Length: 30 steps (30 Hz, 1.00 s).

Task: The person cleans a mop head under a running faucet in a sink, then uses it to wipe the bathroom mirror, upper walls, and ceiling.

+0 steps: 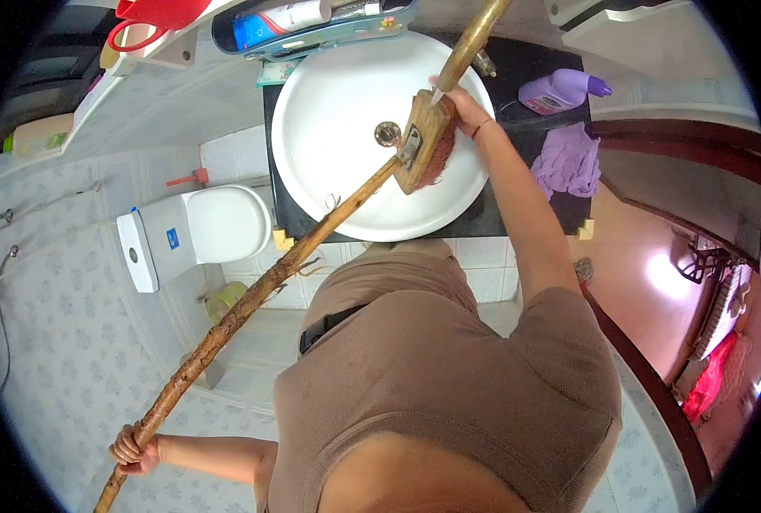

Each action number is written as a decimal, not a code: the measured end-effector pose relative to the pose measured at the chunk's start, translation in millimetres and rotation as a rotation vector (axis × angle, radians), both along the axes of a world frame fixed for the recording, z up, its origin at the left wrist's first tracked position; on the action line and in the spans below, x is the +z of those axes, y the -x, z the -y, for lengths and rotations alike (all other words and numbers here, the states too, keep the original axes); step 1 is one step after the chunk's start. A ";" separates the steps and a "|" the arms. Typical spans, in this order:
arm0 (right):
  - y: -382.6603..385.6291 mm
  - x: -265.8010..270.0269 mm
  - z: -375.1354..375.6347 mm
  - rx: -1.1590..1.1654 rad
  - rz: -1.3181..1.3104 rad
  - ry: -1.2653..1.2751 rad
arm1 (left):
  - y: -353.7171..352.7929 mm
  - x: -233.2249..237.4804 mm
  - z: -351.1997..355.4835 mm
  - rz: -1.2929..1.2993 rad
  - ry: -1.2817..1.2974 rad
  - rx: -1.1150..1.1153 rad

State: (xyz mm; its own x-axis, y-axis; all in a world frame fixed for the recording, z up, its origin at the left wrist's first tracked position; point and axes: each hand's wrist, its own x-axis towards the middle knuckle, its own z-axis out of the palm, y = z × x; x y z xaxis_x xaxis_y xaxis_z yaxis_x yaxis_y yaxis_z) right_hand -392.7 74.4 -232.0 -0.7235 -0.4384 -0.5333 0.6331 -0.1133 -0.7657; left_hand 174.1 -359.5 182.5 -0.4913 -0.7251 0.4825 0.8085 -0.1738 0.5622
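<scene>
Observing from my remote post: the hands are working well apart. My left hand (pixel 134 451) is closing around the lower part of a long, rough wooden pole (pixel 256 295), thumb and fingers wrapping it. The pole is running on a slant up to the white round basin (pixel 338 111), small splinters of bark sticking out along it.

At its upper end, the brush head (pixel 421 141) is sitting over the basin, right of the drain (pixel 387 134). It is a wooden block with a metal plate where the pole is joining; reddish bristles (pixel 439 160) are showing along its right side. My right hand (pixel 468 109) is touching the far end of the block, a thin band circling the wrist. The fingers are partly hiding behind the block and the brass faucet (pixel 468 49), so I cannot tell how far they are closing. The faucet is reaching over that same end.

The basin is resting on a black desk (pixel 517 83). To its right, a purple bottle (pixel 560 91) is lying on the desk, a crumpled lilac cloth (pixel 567 161) near it. Left of the desk, a white toilet (pixel 227 224) is standing with its lid down.
</scene>
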 end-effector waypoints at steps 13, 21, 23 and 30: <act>10.8 -44.6 24.2 -0.057 -0.297 -0.179 | -23.5 -35.1 17.1 -0.001 -0.140 0.062; -18.0 -1.6 18.6 -0.037 -0.025 0.149 | -32.2 -42.4 17.1 0.019 -0.194 0.178; -26.6 -25.3 27.8 -0.119 -0.046 0.084 | -26.7 -43.6 13.6 0.020 -0.201 0.171; -12.1 -46.6 39.8 -0.111 -0.518 -0.485 | -18.1 -38.2 10.7 0.042 -0.194 0.164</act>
